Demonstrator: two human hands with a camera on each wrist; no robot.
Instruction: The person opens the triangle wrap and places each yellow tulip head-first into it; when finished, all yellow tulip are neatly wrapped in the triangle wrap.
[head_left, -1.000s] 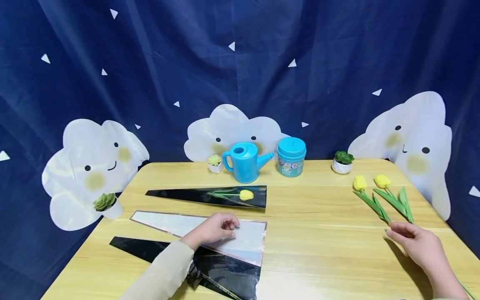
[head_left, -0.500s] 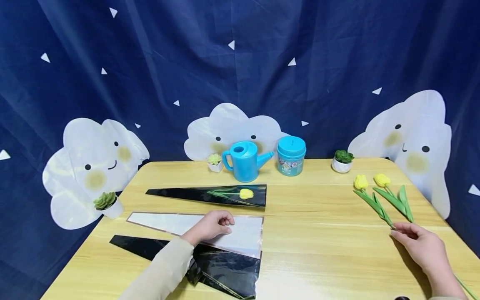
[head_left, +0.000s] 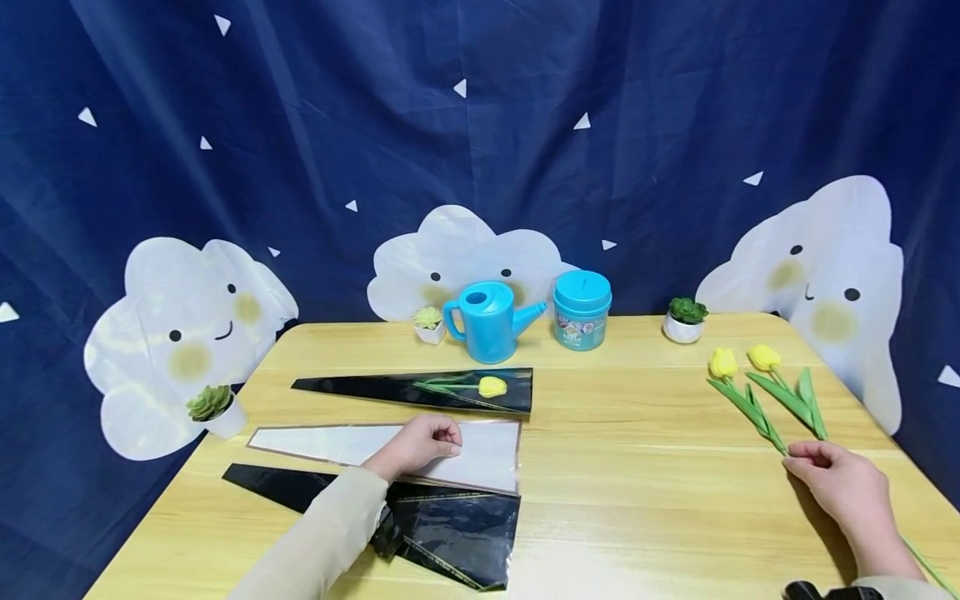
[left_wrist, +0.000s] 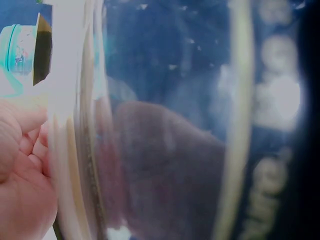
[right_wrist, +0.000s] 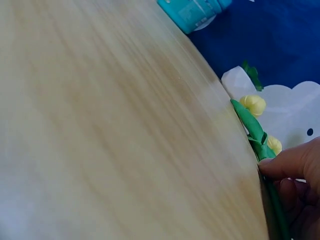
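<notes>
My left hand [head_left: 418, 443] lies over a pale, brown-edged flower sleeve [head_left: 487, 454], its thumb and curled fingers pinching the film. In the left wrist view, clear film [left_wrist: 165, 60] fills most of the picture beside the hand [left_wrist: 25, 170]. A black sleeve [head_left: 457, 529] stretches under my left forearm, overlapping the pale one. My right hand [head_left: 843, 487] pinches the stem of a yellow tulip [head_left: 723, 363] just below its leaves; the stem's tail runs toward the bottom right. A second yellow tulip [head_left: 765, 358] lies beside it. Another black sleeve [head_left: 352, 388] bears a yellow tulip [head_left: 492, 387].
Along the back of the wooden table [head_left: 637, 467] stand a blue watering can [head_left: 487, 325], a blue lidded jar [head_left: 582, 312] and potted succulents [head_left: 430, 325], [head_left: 684, 321]. One more white succulent pot [head_left: 225, 418] stands tilted at the left edge. A blue cloud-print curtain [head_left: 637, 108] hangs behind.
My left hand has shifted slightly left and back, and the pale sleeve has moved with it. My right hand has drifted a little right and stays on the tulip stem.
</notes>
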